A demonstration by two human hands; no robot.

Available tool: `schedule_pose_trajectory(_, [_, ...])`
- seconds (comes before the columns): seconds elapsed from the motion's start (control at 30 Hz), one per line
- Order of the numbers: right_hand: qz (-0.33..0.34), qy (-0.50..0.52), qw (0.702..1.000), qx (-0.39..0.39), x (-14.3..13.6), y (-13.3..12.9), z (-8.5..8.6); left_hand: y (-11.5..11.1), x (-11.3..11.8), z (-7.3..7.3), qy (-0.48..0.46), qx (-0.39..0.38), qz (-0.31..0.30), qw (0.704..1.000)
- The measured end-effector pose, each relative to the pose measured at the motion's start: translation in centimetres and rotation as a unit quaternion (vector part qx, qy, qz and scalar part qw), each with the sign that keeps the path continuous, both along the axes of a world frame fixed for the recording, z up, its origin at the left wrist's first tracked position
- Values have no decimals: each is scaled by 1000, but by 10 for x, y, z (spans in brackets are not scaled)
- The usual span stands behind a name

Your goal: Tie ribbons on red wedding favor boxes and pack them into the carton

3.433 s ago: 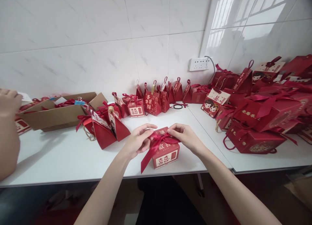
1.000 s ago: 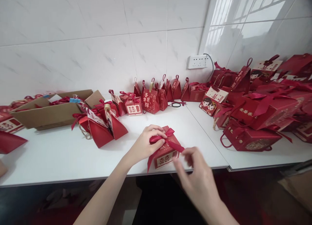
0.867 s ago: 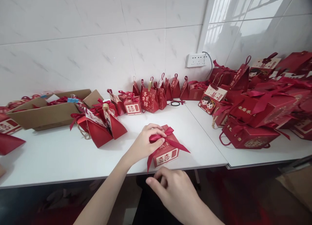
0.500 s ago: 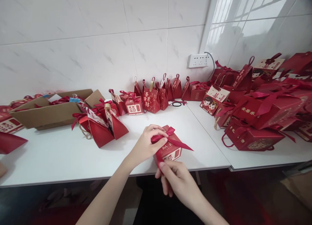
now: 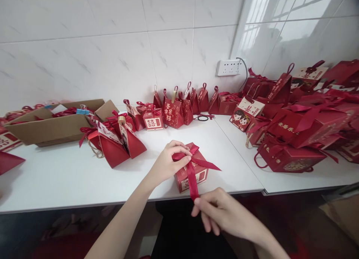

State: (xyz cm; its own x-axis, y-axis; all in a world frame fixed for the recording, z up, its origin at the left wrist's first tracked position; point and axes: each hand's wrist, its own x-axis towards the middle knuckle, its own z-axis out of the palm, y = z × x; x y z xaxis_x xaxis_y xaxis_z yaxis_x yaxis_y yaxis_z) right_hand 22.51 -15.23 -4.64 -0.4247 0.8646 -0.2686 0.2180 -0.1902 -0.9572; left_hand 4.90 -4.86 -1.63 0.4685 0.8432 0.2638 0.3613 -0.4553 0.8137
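The left hand (image 5: 171, 160) is pinching the knot of a red ribbon (image 5: 193, 180) on top of a red box (image 5: 202, 176), which is standing mid-scene, close to the near edge of a white table (image 5: 84, 182). The right hand (image 5: 215, 208), apart from the left and on the near side of that edge, is clamping one ribbon tail between thumb and fingers; of the two tails in sight, the other is pointing loosely to the right. The contents of the box are staying hidden. Left of the hands, two tent-shaped boxes (image 5: 113, 148) are leaning side by side. Farther left, one cardboard carton (image 5: 47, 128) is holding a tangle of red pieces, too jumbled to count, and one blue clip (image 5: 82, 111) is showing at its rim. On the far side, one bow-topped box with a pale panel (image 5: 153, 122) is sitting beside a row of at least six looped pyramid boxes (image 5: 173, 115), and one black ring (image 5: 203, 118) is lying in front of them. To the right, a heap of red boxes (image 5: 305, 128) is overlapping too much for counting; one box with two cartoon figures (image 5: 244, 115) is tilting at its left side. Beyond, one white power strip (image 5: 230, 68) is hanging on the tiled wall (image 5: 98, 64)
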Motion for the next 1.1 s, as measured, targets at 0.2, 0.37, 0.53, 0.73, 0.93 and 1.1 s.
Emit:
schedule_pose_trajectory(0.2, [-242,-86,954,157,43,41,41,0,0,2,18,-7,-4,1000])
schedule_pose_trajectory(0.37, [-87,-218,964,127,31,53,38,-1,0,3,21,11,-7,1000])
schedule_pose_trajectory(0.53, [-104,-89,983,127,24,37,23,-3,2,4,20,16,3,1000])
schedule_pose_trajectory(0.73, [-101,4,989,106,19,26,13,-3,4,2,15,19,11,1000])
schedule_pose_trajectory(0.93, [-86,-5,993,80,21,15,17,-2,3,2,15,10,8,1000])
schedule_pose_trajectory(1.1, [15,-58,998,33,44,21,27,-1,2,0,10,8,8,1000])
